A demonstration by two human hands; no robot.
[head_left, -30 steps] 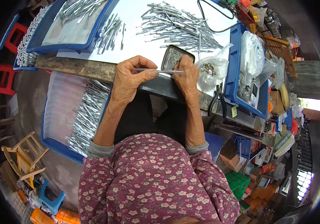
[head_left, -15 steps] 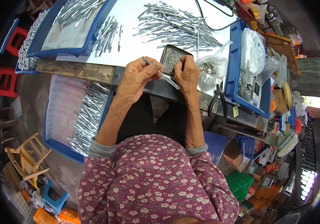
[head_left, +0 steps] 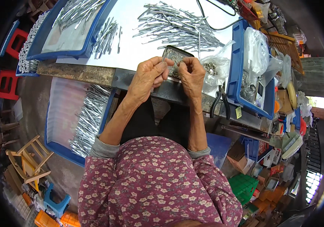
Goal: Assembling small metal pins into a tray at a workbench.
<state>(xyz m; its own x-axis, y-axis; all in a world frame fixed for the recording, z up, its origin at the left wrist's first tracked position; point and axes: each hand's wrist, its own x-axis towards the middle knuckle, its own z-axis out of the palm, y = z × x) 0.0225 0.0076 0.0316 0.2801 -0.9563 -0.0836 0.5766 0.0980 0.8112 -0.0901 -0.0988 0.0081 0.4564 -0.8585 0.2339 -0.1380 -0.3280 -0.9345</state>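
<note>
My left hand is closed around a slim grey metal rod, mostly hidden by the fingers. Close beside it, my right hand has thumb and forefinger pinched together; whatever is between them is too small to make out. Both hands are above the table's front edge, at a dark rectangular tin of tiny metal parts. A clear plastic bag holding small metal pieces lies right of the tin. Beyond the tin spreads a large pile of slim metal rods, with a smaller group of rods to its left.
Black-handled pliers hang over the table edge. A blue tray with plastic bags stands at right. Another blue tray with rods is at upper left; a third blue tray of rods sits low at left. A black cable crosses the back.
My left hand has turned and come closer to the right, and the rod has swung from plainly visible to mostly hidden. My right fingers have come down into a pinch beside it.
</note>
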